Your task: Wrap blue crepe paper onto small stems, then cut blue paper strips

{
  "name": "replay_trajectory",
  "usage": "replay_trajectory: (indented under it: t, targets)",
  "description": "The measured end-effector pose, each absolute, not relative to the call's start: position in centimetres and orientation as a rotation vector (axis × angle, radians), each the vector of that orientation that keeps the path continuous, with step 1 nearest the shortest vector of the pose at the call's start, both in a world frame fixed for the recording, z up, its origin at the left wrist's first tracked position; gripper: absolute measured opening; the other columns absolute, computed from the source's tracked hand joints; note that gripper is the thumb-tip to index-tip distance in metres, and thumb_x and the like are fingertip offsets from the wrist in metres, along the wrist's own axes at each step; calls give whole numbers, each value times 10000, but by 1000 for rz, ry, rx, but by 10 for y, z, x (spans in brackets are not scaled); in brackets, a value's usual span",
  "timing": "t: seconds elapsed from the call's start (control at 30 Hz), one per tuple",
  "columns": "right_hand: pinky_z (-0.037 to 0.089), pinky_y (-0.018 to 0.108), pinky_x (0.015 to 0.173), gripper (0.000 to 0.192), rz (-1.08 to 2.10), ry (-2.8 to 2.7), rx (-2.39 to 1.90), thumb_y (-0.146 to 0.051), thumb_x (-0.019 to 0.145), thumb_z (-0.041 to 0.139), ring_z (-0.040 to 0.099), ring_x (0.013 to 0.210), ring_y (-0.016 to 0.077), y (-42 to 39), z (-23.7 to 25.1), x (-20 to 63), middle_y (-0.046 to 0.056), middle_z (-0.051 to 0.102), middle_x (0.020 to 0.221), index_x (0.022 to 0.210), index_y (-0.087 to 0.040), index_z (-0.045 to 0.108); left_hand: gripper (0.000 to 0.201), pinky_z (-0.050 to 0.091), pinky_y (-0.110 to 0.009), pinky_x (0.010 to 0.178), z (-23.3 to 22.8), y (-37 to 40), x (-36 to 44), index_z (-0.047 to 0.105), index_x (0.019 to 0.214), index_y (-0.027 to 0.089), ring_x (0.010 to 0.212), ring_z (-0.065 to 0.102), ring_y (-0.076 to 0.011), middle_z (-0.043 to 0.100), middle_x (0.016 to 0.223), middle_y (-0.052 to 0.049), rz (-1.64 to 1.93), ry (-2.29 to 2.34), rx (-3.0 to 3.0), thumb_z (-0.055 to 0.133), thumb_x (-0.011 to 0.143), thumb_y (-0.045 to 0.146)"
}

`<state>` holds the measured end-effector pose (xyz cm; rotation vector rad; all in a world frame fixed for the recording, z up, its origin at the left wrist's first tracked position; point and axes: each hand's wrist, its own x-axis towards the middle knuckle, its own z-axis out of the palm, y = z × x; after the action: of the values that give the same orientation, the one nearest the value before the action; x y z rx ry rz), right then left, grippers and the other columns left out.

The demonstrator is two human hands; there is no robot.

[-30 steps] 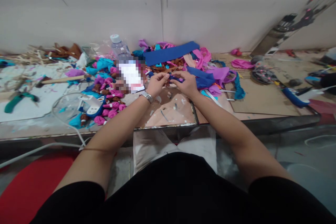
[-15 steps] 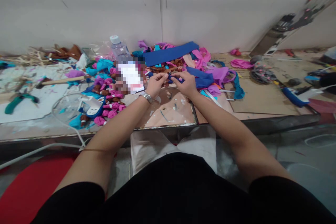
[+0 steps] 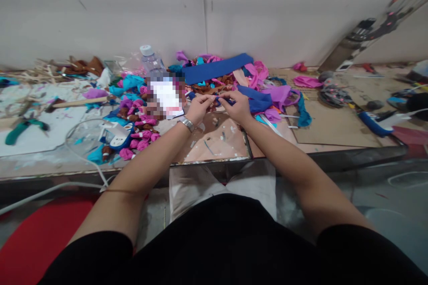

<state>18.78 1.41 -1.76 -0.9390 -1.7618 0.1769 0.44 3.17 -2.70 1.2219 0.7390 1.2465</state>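
Note:
My left hand (image 3: 199,109), with a metal watch on its wrist, is closed in a pinch over the work table. Opposite it, my right hand (image 3: 239,107) pinches too, its fingertips almost meeting the left ones. Between them is a small piece of dark blue cloth (image 3: 218,99), mostly covered by the fingers. Beside the right hand lies a loose blue cloth piece (image 3: 257,100), and a flat blue cloth strip (image 3: 217,69) rests on the heap behind. A phone (image 3: 165,95) with a lit, blurred screen leans left of the left hand.
Pink and brown cloth knots (image 3: 142,136) lie at left near a white-and-blue device (image 3: 120,136). A clear bottle (image 3: 151,59) stands behind the phone. Further left are a hammer (image 3: 80,103) and green-handled pliers (image 3: 20,131). Cardboard (image 3: 334,127) covers the right side.
My fingers have shifted very slightly around the small blue cloth piece. Both hands stay in the same place, and the things on the table have not moved.

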Motion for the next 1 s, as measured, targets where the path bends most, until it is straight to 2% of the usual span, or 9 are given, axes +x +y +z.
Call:
replay_trajectory:
  t: [0.1,0.5,0.73,1.0]
  targets:
    - [537,397,883,242,189,-1751,-949,-447,961,678,724,909,236,14,-18,188,50,808,943,947,-227,778,500,447,-214,561,-25,30,5,779,827,168,567,557,-71,647,677,9,1238,722,1198,971,602,570]
    - [531,397,868,238,169,-1768,-1008,-449,937,660,680,861,229,9,-14,187,45,777,873,883,-234,747,373,436,-226,585,-25,31,4,772,882,163,587,548,-70,676,723,-5,1251,708,1224,950,673,415]
    - [512,382,824,201,170,-1781,-964,-401,922,664,659,828,218,9,-14,187,34,747,832,840,-226,719,404,444,-240,615,-28,31,3,827,908,175,613,564,-85,721,753,-26,1252,720,1283,953,657,465]
    - [529,381,871,273,230,-1759,-973,-484,940,678,676,851,217,8,-13,186,37,777,864,876,-230,757,392,465,-252,621,-30,35,1,833,910,189,602,573,-99,699,694,-19,1308,777,1393,930,694,502]
